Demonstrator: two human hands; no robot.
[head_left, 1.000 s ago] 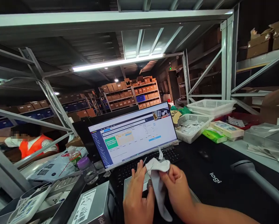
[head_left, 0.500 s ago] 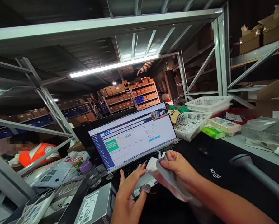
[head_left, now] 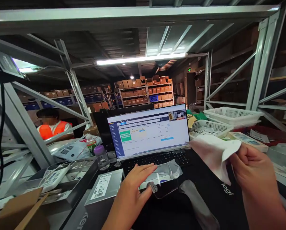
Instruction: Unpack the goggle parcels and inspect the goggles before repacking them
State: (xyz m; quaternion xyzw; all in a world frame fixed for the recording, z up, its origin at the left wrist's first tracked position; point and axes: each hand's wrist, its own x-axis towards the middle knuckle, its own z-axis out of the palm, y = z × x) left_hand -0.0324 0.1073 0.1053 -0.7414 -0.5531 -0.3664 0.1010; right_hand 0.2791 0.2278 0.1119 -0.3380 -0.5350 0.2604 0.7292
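My right hand (head_left: 255, 172) is closed on a white cloth (head_left: 216, 153), holding it up to the right of the open laptop (head_left: 150, 131). My left hand (head_left: 133, 188) lies open and flat, fingers stretched toward a clear plastic packet (head_left: 165, 177) that rests on the laptop's front edge by the keyboard (head_left: 157, 158). A small dark item (head_left: 154, 187) sits just under the fingertips of that hand.
A grey box (head_left: 104, 188) and metal trays (head_left: 68, 172) stand at the left, with a small bottle (head_left: 101, 156). White baskets (head_left: 231, 116) sit at the right. A black mat (head_left: 212, 195) covers the desk. A person in an orange vest (head_left: 52, 127) is behind the steel rack.
My right hand has carried the cloth away to the right and upward. My left hand has flattened beside the plastic packet. The view has swung to the left.
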